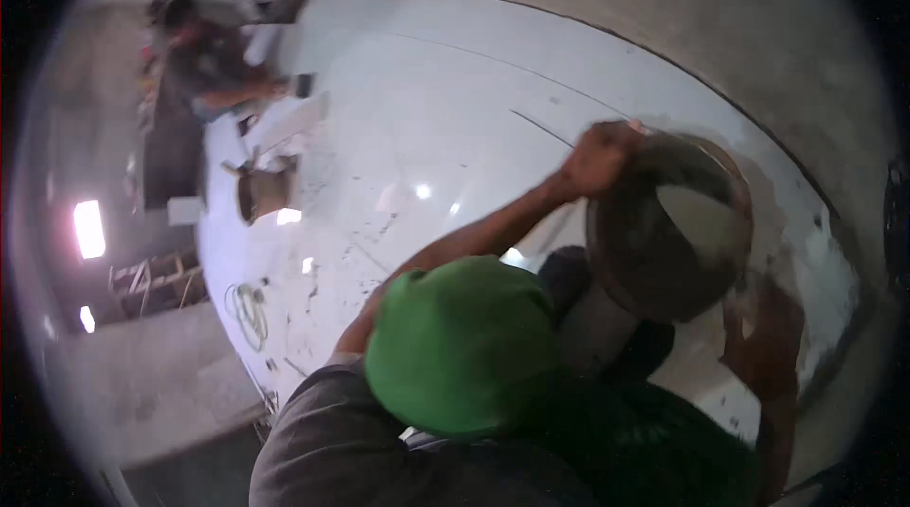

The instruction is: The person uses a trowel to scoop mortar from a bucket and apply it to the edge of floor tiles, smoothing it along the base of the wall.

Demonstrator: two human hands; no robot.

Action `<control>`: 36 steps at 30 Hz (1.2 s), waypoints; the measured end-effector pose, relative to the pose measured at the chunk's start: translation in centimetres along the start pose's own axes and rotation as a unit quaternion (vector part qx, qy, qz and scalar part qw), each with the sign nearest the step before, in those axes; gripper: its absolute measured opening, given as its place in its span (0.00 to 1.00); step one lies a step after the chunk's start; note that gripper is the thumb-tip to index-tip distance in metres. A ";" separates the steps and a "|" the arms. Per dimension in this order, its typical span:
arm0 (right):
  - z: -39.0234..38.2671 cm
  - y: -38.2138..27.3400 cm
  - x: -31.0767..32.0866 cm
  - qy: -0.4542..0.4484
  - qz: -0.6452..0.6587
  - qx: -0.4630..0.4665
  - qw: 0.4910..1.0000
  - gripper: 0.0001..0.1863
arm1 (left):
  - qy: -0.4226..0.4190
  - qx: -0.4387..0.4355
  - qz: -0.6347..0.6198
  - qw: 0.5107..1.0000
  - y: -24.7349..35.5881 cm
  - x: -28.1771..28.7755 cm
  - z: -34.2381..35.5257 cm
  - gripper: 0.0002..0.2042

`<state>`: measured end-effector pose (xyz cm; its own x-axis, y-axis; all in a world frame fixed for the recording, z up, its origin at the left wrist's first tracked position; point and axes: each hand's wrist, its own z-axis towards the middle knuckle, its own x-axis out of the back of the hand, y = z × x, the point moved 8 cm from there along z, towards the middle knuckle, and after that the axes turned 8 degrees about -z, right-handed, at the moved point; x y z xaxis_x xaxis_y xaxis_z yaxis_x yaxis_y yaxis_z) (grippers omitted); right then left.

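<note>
A round, dark bucket (pixel 621 251) tips over on the right, its mouth showing pale grey contents inside. My left hand (pixel 604 158) is closed around the bucket's upper left rim, with the arm stretched out to it. Low on the bucket's right side is my right hand (pixel 763 317), dark and smeared, so its fingers cannot be made out. A green cap (pixel 464 346) covers the lower middle of the view and hides part of my body. Below the bucket, a dark shoe (pixel 566 278) shows on the floor.
White floor (pixel 445 81) carries dark specks and a wet grey patch (pixel 782 180) beside the bucket. A grey wall (pixel 758 24) borders it. At far left, another person (pixel 213 62) holds a dark block-like tool (pixel 303 85). Nearby stand a second bucket (pixel 261 196) and a pale coil (pixel 248 317).
</note>
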<state>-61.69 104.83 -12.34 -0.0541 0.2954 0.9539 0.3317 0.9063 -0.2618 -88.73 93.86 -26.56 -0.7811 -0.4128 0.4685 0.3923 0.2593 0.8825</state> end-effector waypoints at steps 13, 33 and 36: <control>2.3 1.0 3.2 -0.081 -0.223 0.038 0.971 0.15 | 0.092 0.090 -0.122 0.984 6.8 3.3 -1.2 0.25; -0.3 1.2 -10.2 -0.382 0.281 0.016 0.880 0.13 | 0.128 0.063 -0.163 0.976 9.1 1.4 0.2 0.22; 1.2 1.9 -8.3 -0.172 0.226 0.062 0.957 0.15 | 0.122 0.083 -0.164 0.975 8.3 1.8 0.6 0.22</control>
<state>-61.75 104.46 -20.91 -0.2446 0.7290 0.6393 0.2820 0.6843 -0.6724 -87.12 95.79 -18.39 -0.7045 -0.6876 0.1760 0.0418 0.2074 0.9774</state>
